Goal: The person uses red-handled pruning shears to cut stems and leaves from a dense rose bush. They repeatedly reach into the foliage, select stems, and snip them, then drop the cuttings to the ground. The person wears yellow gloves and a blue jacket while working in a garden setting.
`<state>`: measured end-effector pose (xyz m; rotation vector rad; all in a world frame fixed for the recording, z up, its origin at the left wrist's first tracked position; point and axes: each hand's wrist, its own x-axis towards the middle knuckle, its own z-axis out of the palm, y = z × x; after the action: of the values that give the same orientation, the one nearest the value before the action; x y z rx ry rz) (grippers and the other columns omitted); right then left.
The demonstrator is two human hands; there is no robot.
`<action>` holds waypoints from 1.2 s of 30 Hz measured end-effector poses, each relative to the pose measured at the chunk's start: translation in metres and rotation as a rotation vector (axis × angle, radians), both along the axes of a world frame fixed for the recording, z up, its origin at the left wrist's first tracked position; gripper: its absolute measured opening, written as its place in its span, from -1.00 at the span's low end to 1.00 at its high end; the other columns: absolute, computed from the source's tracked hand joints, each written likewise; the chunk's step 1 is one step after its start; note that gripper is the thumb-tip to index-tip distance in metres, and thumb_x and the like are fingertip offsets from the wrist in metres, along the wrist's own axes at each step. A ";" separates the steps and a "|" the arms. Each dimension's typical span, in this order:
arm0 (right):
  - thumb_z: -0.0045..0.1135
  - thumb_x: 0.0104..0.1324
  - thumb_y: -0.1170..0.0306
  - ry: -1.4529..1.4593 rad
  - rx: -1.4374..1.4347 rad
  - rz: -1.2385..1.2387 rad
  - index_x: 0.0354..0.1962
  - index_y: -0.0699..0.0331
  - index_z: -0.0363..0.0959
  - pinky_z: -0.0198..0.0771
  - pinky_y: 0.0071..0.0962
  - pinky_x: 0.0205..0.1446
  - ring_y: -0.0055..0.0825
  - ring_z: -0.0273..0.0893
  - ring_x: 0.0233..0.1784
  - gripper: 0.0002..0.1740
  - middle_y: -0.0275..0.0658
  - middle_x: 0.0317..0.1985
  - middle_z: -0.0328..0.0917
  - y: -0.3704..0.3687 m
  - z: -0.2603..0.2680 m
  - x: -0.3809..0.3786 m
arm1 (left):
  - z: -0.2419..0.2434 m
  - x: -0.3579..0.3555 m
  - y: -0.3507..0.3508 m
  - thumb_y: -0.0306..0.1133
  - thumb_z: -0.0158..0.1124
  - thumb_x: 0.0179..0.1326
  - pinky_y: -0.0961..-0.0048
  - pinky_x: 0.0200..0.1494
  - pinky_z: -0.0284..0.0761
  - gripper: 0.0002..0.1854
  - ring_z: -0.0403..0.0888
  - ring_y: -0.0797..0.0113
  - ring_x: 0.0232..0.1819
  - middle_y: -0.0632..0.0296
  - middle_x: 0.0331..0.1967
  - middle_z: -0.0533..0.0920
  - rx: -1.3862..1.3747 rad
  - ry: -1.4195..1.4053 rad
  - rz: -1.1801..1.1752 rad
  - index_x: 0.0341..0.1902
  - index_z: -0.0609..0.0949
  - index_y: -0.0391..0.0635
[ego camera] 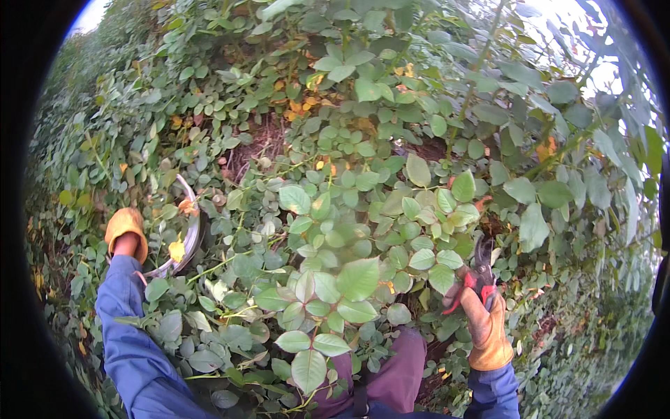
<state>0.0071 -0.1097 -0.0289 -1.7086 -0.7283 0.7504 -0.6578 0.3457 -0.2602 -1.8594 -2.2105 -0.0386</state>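
Observation:
My right hand (481, 319), in a tan and yellow work glove, grips bypass pruning shears (482, 272) with red handles. Their dark blades point up into the leaves, right of a leafy rose-like shoot (434, 235). At the left, the yellow glove cuff of my left hand (125, 228) shows above a blue sleeve. Its fingers are hidden from view, so what they hold cannot be told. Just right of that wrist lies a curved, shiny metal rim or band (192, 235), partly covered by leaves and a yellow leaf (177, 250).
Dense green foliage surrounds both arms. Tall leafy stems (476, 78) lean in at the upper right. Dry twigs (256, 144) show through a gap at upper centre. A compound-leaf shoot (324, 309) rises close before my purple-trousered legs (398, 366).

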 end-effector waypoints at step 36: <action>0.12 0.67 0.03 0.090 0.195 0.491 0.23 0.37 0.50 0.62 -0.31 -0.11 -0.43 0.68 -0.19 -0.46 -0.21 -0.14 0.71 0.188 -0.163 -0.084 | 0.238 0.000 -0.094 -0.16 0.15 0.40 0.22 -0.52 0.56 -0.65 0.59 0.14 -0.62 0.08 -0.53 0.66 -0.035 -0.615 -0.180 -0.32 0.67 -0.21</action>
<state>-0.0765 0.0786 -0.1919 -1.3207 -1.1385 1.0462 -0.6577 0.2515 -0.0225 -2.2903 -2.3949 -0.6956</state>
